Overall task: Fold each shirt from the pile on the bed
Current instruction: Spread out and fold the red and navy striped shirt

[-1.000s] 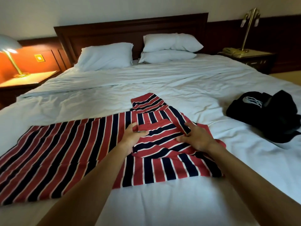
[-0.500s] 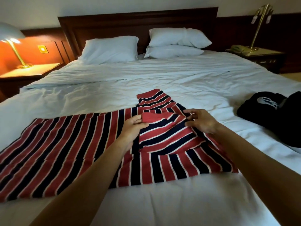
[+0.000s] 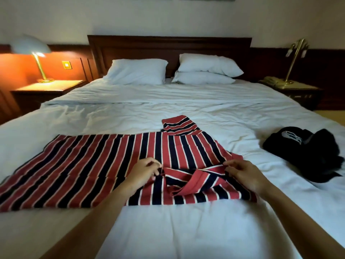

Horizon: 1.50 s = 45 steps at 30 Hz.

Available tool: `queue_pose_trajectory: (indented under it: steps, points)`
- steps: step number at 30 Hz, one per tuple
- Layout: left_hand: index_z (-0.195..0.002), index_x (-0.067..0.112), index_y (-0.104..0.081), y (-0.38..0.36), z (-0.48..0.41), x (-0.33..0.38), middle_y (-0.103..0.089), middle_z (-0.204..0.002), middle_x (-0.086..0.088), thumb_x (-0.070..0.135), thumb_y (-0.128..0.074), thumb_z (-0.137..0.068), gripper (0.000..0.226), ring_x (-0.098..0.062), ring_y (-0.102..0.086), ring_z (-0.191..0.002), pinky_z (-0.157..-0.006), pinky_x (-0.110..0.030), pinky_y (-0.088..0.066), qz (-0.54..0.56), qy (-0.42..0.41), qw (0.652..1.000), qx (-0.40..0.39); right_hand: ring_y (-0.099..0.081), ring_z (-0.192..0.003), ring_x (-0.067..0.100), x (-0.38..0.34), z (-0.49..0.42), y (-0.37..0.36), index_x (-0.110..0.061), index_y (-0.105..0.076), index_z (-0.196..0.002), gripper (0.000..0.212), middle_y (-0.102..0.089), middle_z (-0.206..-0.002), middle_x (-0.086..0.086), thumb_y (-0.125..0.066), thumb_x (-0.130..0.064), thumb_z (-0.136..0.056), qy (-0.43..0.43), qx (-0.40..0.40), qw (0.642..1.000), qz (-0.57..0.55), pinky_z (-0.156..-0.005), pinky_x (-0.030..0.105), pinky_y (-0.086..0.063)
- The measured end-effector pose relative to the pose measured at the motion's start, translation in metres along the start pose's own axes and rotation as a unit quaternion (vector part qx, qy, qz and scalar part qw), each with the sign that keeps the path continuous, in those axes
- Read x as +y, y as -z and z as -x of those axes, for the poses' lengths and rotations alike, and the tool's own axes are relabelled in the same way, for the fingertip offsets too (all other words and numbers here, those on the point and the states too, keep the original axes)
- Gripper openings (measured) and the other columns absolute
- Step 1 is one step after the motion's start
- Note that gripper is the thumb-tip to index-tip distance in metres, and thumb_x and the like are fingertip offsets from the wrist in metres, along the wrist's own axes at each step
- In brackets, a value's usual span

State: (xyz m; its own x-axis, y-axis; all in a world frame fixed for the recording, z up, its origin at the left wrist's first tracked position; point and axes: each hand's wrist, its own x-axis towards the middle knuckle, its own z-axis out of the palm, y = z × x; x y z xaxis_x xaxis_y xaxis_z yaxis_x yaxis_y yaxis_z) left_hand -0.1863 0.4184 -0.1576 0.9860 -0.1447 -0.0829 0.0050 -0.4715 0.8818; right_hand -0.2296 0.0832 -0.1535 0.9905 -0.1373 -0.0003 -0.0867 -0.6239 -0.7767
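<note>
Left grip point(image 3: 144, 172) and right grip point(image 3: 242, 174) each pinch a folded sleeve band of the striped shirt point(image 3: 89, 165); the sleeve fold seems underway, and next I should lay it flat and square.

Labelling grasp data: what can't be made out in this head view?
Head view only:
- Striped shirt: one end cut off by the left frame edge.
- Black clothes: bunched and dark, piece count unclear.
- Left hand, right hand: grip fingertips partly hidden in shirt folds.
</note>
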Motion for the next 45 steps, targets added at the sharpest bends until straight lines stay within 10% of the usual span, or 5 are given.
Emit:
queue_pose_trajectory:
  steps: [6, 13, 28, 39, 45]
  points:
    - [-0.128, 0.034, -0.055, -0.028, -0.003, 0.003, -0.069, -0.107, 0.002, 0.052, -0.071, -0.085, 0.049, -0.014, -0.067, -0.091, -0.089, -0.033, -0.054, -0.123, 0.019, 0.992, -0.029, -0.065, -0.068, 0.007, -0.042, 0.001, -0.035, -0.032, -0.067, -0.116, 0.043, -0.061, -0.054, -0.004, -0.038, -0.059, -0.099, -0.003, -0.108, 0.986, 0.123, -0.08, 0.029, -0.046]
    - [-0.127, 0.024, -0.062, -0.034, 0.001, 0.008, -0.069, -0.111, -0.004, 0.009, -0.086, -0.074, 0.06, -0.004, -0.066, -0.093, -0.07, -0.01, -0.046, 0.027, 0.018, 0.998, -0.044, -0.057, -0.062, 0.015, -0.049, 0.006, -0.026, -0.021, -0.067, -0.098, 0.056, -0.06, -0.078, 0.003, -0.042, -0.07, -0.091, -0.127, -0.149, 0.981, -0.017, -0.057, 0.026, -0.047]
    - [-0.133, 0.023, -0.064, -0.035, 0.004, -0.006, -0.061, -0.121, 0.012, 0.005, -0.081, -0.08, 0.059, -0.001, -0.062, -0.102, -0.068, -0.009, -0.051, 0.184, 0.027, 0.982, -0.037, -0.064, -0.094, 0.011, -0.016, 0.014, -0.026, -0.037, -0.073, -0.076, 0.049, -0.071, -0.094, -0.002, -0.055, 0.008, -0.083, 0.098, -0.097, 0.99, 0.04, -0.1, 0.04, -0.045]
    - [-0.14, 0.025, -0.057, -0.028, 0.009, -0.005, -0.06, -0.132, 0.003, 0.006, -0.084, -0.078, 0.07, -0.009, -0.07, -0.103, -0.074, -0.018, -0.055, 0.186, 0.052, 0.975, -0.108, -0.061, -0.101, 0.01, -0.024, 0.013, -0.034, -0.028, -0.066, -0.104, 0.039, -0.067, -0.103, -0.012, -0.062, -0.062, -0.085, -0.05, -0.06, 0.996, 0.044, -0.094, 0.031, -0.045]
    - [-0.14, 0.025, -0.056, -0.028, 0.014, -0.008, -0.065, -0.113, 0.016, 0.004, -0.08, -0.08, 0.067, -0.006, -0.07, -0.104, -0.075, -0.021, -0.052, 0.26, 0.065, 0.957, -0.115, -0.064, -0.104, 0.014, -0.032, 0.005, -0.062, -0.025, -0.066, -0.118, 0.046, -0.064, -0.122, 0.002, -0.072, 0.002, -0.081, -0.064, -0.02, 0.982, -0.175, -0.086, 0.025, -0.054]
